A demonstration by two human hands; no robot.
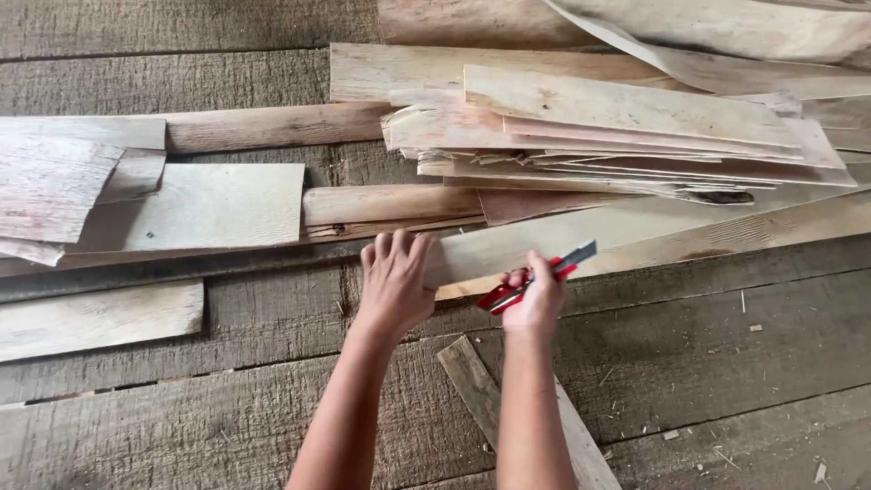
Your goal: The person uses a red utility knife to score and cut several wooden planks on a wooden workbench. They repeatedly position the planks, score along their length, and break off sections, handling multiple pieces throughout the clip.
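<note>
My left hand [395, 281] grips the near end of a long thin sheet of pale wood veneer [635, 227] that runs off to the right across the plank floor. My right hand [537, 298] is closed around a red utility knife [535, 278], its grey blade end pointing up and right, just at the veneer's lower edge. The two hands sit close together, the left to the left of the knife.
A stack of several veneer sheets [617, 136] lies behind the held sheet. More sheets [195, 207] and a short board [95, 319] lie at the left. A narrow strip [476, 386] rests under my right forearm. The floor is rough grey planks [726, 354] with chips.
</note>
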